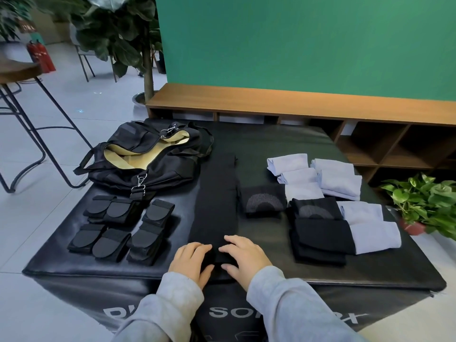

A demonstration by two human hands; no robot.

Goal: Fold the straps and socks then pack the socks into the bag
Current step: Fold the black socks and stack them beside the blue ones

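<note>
Both hands lie side by side on the near end of a long black sock [215, 206] stretched away down the middle of a black padded mat [271, 141]. The left hand [191, 261] and right hand [244, 259] press it flat with fingers spread and only slightly bent, gripping nothing. Left of the sock sit folded black straps [123, 228], and beyond them an open black bag [148, 154] with a pale lining. To the right lie folded black socks [318, 233] and folded pale blue socks [338, 178]. The mat sits on a pale tiled floor [32, 218]. Behind it runs a low wooden shelf [283, 99] against a green wall [308, 40], with a potted plant [424, 206] at right.
</note>
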